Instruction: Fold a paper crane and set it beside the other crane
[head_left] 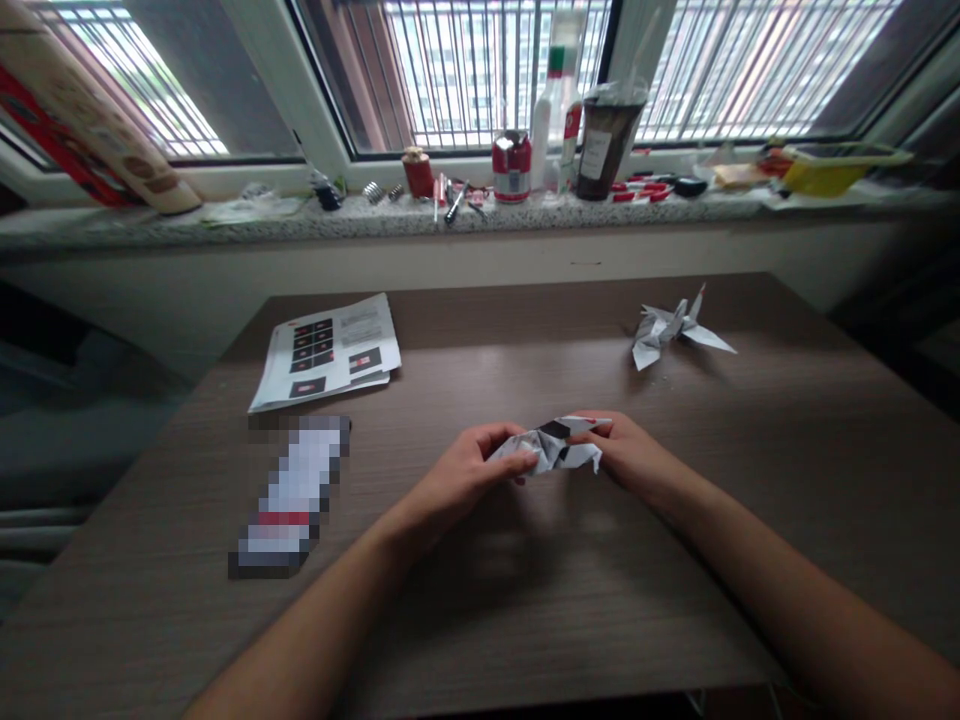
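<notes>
A partly folded, creased piece of printed paper (556, 446) is held just above the brown wooden table (525, 590) near its middle. My left hand (465, 470) pinches its left end with curled fingers. My right hand (634, 450) grips its right end, thumb and fingers pressed on the paper. A finished folded paper crane (675, 330) lies on the table farther back and to the right, away from both hands.
A small stack of printed sheets (330, 352) lies at the back left, with a blurred-out flat object (292, 495) in front of it. The windowsill (225, 225) behind the table carries a red can (512, 166), bottles, a dark cup (604, 145), tools and a yellow tray (832, 170).
</notes>
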